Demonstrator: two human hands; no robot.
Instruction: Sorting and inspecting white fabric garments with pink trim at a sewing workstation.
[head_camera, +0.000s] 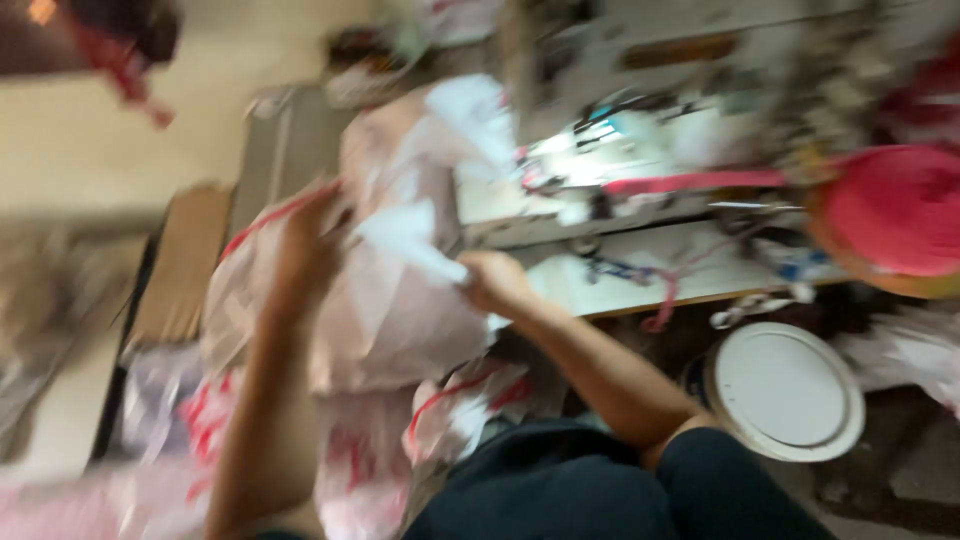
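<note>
The picture is heavily blurred. My left hand (308, 240) grips the upper edge of a pale pink-white cloth (385, 320) with red trim, heaped in front of me. My right hand (492, 280) pinches a white fold of the same cloth (410, 238) near the edge of the sewing table (640, 280). Both arms reach forward over the pile. More of the cloth hangs down toward my lap.
A sewing machine (640, 150) stands on the table behind the cloth, with red tape (690, 182) across it. A large red spool (895, 215) is at right. A white round lid (785, 390) lies below the table. A brown cardboard piece (185, 265) is at left.
</note>
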